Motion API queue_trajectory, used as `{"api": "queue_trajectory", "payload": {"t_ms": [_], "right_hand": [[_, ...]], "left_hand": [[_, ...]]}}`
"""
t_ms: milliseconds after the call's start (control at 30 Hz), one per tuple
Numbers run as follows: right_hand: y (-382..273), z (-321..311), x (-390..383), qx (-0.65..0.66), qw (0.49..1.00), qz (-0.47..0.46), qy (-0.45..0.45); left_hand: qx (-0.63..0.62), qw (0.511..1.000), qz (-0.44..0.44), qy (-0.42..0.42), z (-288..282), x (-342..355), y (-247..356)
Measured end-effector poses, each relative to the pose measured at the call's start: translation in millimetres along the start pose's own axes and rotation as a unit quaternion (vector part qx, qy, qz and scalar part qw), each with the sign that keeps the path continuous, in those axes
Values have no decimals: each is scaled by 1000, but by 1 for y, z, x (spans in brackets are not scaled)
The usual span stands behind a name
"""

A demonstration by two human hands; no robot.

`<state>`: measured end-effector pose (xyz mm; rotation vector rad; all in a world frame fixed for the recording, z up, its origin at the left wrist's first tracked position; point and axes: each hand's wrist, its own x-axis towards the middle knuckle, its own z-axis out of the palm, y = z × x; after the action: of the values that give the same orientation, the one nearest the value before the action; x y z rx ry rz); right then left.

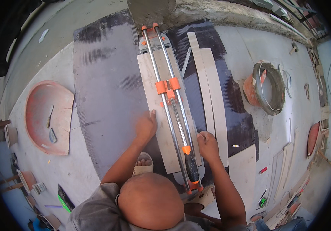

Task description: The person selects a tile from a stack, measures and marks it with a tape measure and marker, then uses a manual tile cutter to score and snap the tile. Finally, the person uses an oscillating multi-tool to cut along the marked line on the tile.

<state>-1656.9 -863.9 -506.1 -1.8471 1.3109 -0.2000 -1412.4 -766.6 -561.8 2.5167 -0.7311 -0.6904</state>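
A manual tile cutter [161, 88] with two steel rails and orange fittings lies lengthwise before me. Its black and orange handle [191, 165] points toward me. Under the rails rests a long beige tile [150, 81]. My left hand [146, 126] is at the tile's left edge, a fingertip against it; motion smears the rest. On the other side, my right hand [207, 146] is closed beside the tile's right edge, with its fingertips curled in. What they pinch, if anything, is hidden. Two narrow tile strips [216, 88] lie right of the cutter.
Dark ribbed sheets [107, 77] lie under the cutter. At left is a cut-down red basin [50, 123] holding small tools. A mortar-crusted bucket [252, 90] stands at right. Nearer are a tile offcut [242, 165], a red marker [263, 170] and a green tape measure [263, 201].
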Motion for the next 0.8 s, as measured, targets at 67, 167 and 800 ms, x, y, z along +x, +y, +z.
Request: {"api": "queue_trajectory", "payload": {"t_ms": [67,167,800], "right_hand": [[1,11,7,-31,999,0,24],[-9,24,9,2,998,46,39],[-103,-55,-70,356,882,223,-215]], "left_hand": [[-14,998,-51,-29,-4,-3,11],[-43,999,-5,21,7,3,-9],[-173,968,-44,-176,-7,-20,-17]]}}
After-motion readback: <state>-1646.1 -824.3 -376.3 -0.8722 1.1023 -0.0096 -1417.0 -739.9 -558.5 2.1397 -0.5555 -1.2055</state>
